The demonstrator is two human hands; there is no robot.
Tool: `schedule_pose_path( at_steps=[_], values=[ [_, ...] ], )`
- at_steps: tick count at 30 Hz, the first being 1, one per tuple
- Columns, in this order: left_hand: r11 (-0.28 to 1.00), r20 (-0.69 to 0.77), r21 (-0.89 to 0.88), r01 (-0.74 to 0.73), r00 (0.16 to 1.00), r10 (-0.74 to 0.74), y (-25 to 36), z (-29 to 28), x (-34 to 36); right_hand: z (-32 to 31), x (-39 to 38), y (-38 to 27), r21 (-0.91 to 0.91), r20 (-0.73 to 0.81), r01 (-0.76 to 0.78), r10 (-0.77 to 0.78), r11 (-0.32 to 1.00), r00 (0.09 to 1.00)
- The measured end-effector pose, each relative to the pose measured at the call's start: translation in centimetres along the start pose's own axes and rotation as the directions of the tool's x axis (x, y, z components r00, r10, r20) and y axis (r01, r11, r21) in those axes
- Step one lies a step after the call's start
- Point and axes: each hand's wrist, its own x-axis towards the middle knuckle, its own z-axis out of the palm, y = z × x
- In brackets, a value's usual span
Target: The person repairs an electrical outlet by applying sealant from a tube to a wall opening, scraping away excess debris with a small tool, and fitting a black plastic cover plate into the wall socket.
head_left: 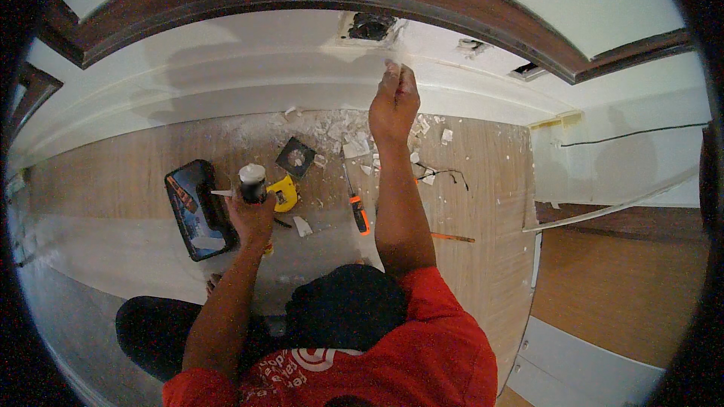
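My left hand (251,218) grips a dark cylindrical container (252,181) with a white top, beside a yellow tape measure (285,195); a thin pale piece sticks out leftward by my fingers. My right hand (394,96) is raised to the white wall, fingertips pinched on something pale and whitish that I cannot make out, just below and right of a dark square opening (372,26) with ragged edges. Under my right arm an orange-and-black screwdriver (358,215) lies on the wood-look surface (490,166), which is strewn with broken white chips (354,146).
A black tool case (197,209) lies at left, with a dark square plate (295,157) behind the container. Smaller openings (528,71) are in the wall under dark brown trim (483,15). Wires and an orange rod (452,237) lie right of my arm; a wooden panel (603,286) is at right.
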Motion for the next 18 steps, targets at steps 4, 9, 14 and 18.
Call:
schedule_pose_path(
  at_steps=[4,9,14,18],
  values=[
    [1.0,-0.025,-0.014,0.0,1.0,-0.001,0.9,-0.4,-0.3,0.5,-0.3,2.4,-0.11,0.045,-0.036,0.041,0.993,0.998],
    [1.0,-0.025,0.019,-0.022,0.999,0.022,0.9,-0.3,-0.1,1.3,-1.0,5.3,-0.053,0.061,-0.13,0.133,0.99,0.989],
    [0.997,-0.101,0.06,-0.039,0.994,0.045,-0.6,0.6,0.3,0.8,-1.1,3.2,0.155,0.139,-0.299,0.279,0.941,0.95],
    [0.998,-0.078,-0.018,-0.062,0.995,0.06,-0.5,0.1,0.0,-2.0,-0.4,-1.9,0.356,0.305,-0.615,0.535,0.703,0.788]
  ],
)
